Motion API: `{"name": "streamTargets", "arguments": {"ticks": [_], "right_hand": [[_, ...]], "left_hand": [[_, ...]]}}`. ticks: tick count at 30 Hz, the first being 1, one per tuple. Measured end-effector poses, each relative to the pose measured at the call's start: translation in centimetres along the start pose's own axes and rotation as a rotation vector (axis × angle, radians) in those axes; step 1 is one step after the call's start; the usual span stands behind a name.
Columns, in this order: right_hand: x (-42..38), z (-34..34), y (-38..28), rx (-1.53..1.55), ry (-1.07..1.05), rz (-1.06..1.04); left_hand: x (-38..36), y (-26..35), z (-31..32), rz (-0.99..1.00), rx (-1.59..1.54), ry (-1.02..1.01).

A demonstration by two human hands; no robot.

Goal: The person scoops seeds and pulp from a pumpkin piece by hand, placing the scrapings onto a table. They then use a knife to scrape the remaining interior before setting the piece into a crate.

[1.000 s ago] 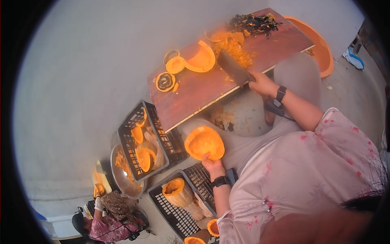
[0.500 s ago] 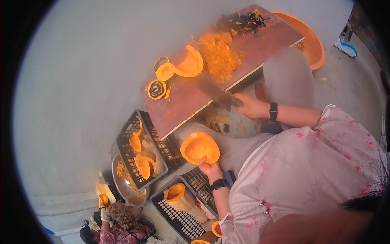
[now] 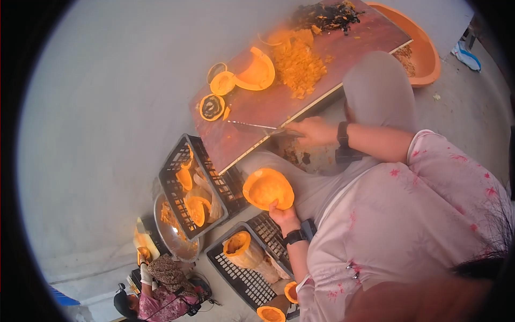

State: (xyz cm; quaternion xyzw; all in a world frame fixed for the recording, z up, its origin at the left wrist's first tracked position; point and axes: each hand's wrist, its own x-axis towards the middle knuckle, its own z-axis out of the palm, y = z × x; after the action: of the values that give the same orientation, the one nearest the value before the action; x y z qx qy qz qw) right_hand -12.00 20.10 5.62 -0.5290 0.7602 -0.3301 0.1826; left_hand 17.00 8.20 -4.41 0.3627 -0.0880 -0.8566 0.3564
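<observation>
My left hand holds a hollowed pumpkin piece from below, thumb over its rim, with the orange inside facing up. In my right hand is a large knife, its blade seen almost edge-on over the near edge of the red board. On the board, close to the blade's tip, lies a round pumpkin end with a dark centre. Beside it are an orange pumpkin slice and a curved pumpkin piece. A heap of orange pumpkin shreds lies farther along.
Dark scraps cover the board's far end, near an orange basin. A black crate holds cut pumpkin; another crate holds a pumpkin. Behind are a metal bowl and another person handling a pumpkin piece.
My right hand has moved left along the board's edge, and the knife blade has turned from broadside to nearly edge-on. My left hand still holds the pumpkin piece. The view has shifted slightly.
</observation>
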Motion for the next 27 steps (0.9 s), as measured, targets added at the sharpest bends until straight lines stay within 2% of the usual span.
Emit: {"name": "streamTargets", "arguments": {"ticks": [2,4,5,8,10,14,18,22,27], "right_hand": [[-0.5,-1.8,1.5,-0.107,0.075,-0.037],[-1.0,-4.2,1.9,-0.121,-0.001,0.13],[-1.2,-5.1,2.5,-0.137,0.097,0.084],[-1.2,-7.9,5.2,-0.324,0.132,0.108],[-0.9,-11.2,5.8,-0.391,0.057,0.125],[0.3,-15.2,8.7,-0.531,-0.028,-0.007],[-0.6,-15.0,6.4,-0.415,0.03,0.077],[-0.7,-13.7,5.9,-0.336,-0.054,0.009],[-0.6,-13.4,6.9,-0.285,-0.147,0.095]], "left_hand": [[0.2,0.1,-0.4,0.003,-0.023,0.031],[0.8,0.1,-1.0,0.029,0.0,0.012],[1.1,-0.1,-1.2,0.039,0.01,0.003],[0.6,-0.4,0.6,-0.012,0.017,0.026],[0.6,-0.5,0.8,-0.011,0.052,0.03],[-0.3,-0.6,2.1,-0.017,0.113,0.02],[-0.4,-0.7,1.6,0.007,0.131,0.009],[0.4,-0.4,0.1,-0.022,0.092,0.002],[0.6,-0.4,0.4,-0.014,0.079,-0.004]]}}
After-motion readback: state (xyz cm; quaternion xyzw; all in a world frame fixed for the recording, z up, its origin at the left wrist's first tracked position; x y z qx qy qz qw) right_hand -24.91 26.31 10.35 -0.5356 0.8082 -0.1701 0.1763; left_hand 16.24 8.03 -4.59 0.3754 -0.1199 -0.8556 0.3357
